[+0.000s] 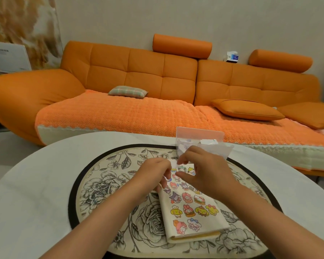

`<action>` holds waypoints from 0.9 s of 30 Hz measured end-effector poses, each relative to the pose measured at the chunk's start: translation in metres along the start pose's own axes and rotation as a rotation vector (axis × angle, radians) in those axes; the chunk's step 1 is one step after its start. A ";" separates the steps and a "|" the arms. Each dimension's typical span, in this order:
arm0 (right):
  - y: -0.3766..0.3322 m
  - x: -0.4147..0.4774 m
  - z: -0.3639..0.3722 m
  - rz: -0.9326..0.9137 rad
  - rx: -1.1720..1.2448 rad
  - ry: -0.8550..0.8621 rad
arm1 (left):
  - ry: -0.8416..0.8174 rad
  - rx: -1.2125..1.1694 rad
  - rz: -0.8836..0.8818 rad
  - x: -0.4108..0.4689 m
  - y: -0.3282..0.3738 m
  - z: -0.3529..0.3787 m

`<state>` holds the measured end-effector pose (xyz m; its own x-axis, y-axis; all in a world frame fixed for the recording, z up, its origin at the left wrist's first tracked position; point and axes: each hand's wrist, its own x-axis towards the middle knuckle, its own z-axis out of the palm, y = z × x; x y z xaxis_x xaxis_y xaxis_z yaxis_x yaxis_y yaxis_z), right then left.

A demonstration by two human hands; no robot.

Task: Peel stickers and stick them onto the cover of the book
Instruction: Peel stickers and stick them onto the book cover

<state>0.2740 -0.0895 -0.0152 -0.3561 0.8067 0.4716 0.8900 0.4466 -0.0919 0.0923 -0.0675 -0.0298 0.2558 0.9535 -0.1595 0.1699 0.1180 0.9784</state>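
1. A closed book (167,212) with a cream cloth-look cover lies flat on the mat, slightly askew, its yellowish page edge turned toward the viewer.
2. Its cover carries rows of small, bright cartoon-character stickers (187,210) in yellow, pink, purple and white. They fill most of the cover's right side.
3. Under the book lies an oval placemat (105,184) printed with black-and-white flowers and edged in black. It rests on a round white worktop (36,174).
4. The left hand (155,172) hovers over the book's far end, its fingers curled and pinching a small white sticker piece (173,163).
5. The right hand (208,176) faces it. Its forefinger bends down to the same white piece and the thumb stretches out below. I cannot tell whether it actually pinches the piece.
6. Just beyond the hands, at the mat's far edge, stands a clear plastic bag (200,143) holding white paper scraps.
7. Behind the worktop runs a long orange leather sofa (142,71) with a textured orange seat cover.
8. On the sofa seat lie a small plaid cushion (128,91) and flat orange cushions (247,109).
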 end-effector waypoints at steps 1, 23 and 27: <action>0.000 -0.003 0.001 -0.010 -0.016 0.034 | -0.017 -0.018 -0.023 -0.003 0.001 0.003; 0.015 -0.034 -0.027 0.792 1.137 -0.241 | 0.101 0.115 0.168 -0.031 0.005 0.040; 0.016 -0.038 -0.029 0.733 0.909 -0.163 | 0.128 0.245 0.192 -0.031 0.003 0.047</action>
<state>0.3101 -0.1246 -0.0088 0.0653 0.9958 -0.0648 0.3909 -0.0852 -0.9165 0.1293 -0.1102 -0.0278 0.1864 0.9808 0.0578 0.3575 -0.1225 0.9259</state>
